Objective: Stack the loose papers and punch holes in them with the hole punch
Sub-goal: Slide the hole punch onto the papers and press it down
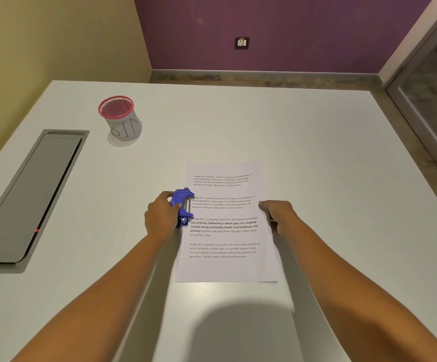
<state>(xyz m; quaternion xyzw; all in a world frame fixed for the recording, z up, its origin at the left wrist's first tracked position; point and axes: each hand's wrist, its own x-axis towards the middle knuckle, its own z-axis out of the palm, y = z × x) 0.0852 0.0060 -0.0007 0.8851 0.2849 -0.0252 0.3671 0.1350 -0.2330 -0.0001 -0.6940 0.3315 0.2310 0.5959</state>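
The tabletop (290, 131) looks smooth, matt white laminate. The papers (227, 267) are thin matt white sheets with black print. The hole punch (182, 202) is glossy blue plastic with bright metal parts. The cup (120, 118) is fine red-rimmed mesh.

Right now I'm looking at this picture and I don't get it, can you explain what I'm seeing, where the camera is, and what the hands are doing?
The one picture comes from a camera worn on a person's head, looking forward and down, so both bare arms reach in from the bottom. No machine is involved. On the white table lies a stack of printed papers. The left hand has its grip on a blue hole punch set at the papers' left edge. The right hand rests on the right edge, seemingly steadying the sheets. Farther back to the left stands a red-rimmed mesh cup, beside a grey cable hatch.
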